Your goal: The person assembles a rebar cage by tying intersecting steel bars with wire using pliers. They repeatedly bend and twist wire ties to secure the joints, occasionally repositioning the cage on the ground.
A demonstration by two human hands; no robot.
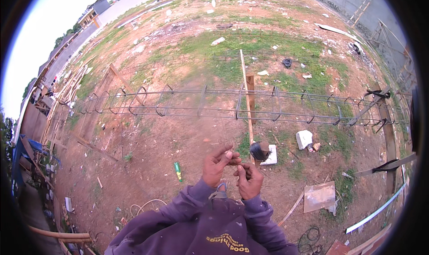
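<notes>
My left hand (219,166) and my right hand (249,181) meet in front of my body, fingertips close together. Both are closed in a pinch; whatever thin thing they hold is too small to make out. Just right of them, a dark wrapped bundle (260,151) sits at the top of a wooden stake. Beyond my hands, a long reinforcing-bar cage (273,104) with square stirrups runs across the view, raised above the ground. An upright wooden strip (244,76) crosses it near the middle.
At right, a wooden post (388,139) with black ties supports the cage. White blocks (304,139), a green bottle (178,171) and a flat board (319,197) lie on the dirt. Coiled wire (310,240) lies low at right. Bamboo poles (67,94) are piled at left.
</notes>
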